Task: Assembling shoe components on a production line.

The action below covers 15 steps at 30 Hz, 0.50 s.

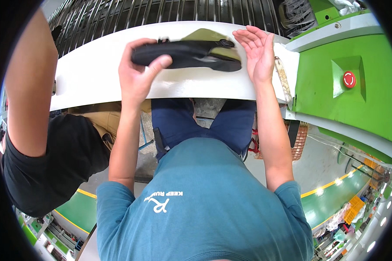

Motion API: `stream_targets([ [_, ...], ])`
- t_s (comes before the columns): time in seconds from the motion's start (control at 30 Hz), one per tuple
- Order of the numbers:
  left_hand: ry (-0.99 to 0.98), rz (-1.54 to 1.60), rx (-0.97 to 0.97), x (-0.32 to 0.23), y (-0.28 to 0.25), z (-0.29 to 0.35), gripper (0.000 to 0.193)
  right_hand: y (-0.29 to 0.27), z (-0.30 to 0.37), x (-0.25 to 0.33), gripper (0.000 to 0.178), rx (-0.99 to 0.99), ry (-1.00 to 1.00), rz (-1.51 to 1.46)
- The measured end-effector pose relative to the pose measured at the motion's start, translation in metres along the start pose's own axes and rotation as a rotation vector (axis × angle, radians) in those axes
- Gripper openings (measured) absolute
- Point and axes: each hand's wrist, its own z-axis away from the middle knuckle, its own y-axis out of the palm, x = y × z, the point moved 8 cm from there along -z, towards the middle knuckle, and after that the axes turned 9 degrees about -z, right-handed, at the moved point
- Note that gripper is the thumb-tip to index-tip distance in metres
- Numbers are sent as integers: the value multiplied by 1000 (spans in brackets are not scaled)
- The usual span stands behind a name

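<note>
Over the white worktop point(213, 85), my left hand point(137, 71) grips the left end of a long black item point(183, 54) with olive-green parts and a small black fitting at its right end. Its thumb lies along the near side and its fingers go round the far side. The item is smeared by motion, so its exact kind is unclear. My right hand point(259, 54) stands just beyond the item's right end, fingers stretched out and palm turned toward it, holding nothing.
Metal rollers point(161, 11) run along the worktop's far side. A narrow tool with a wrapped handle point(282, 78) lies at its right end. Beyond stands a green machine point(322, 104) with a red stop button point(349, 79). Close on my left is another person's bare arm point(30, 82).
</note>
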Motion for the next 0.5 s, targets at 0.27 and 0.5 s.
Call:
stream_targets([
  [0.27,174,-341,8,12,-19,18,39,74,32,14,69,425,-399,1026],
  [0.5,435,-792,222,-30,30,2,52,78,36,12,73,416,-476,1125],
])
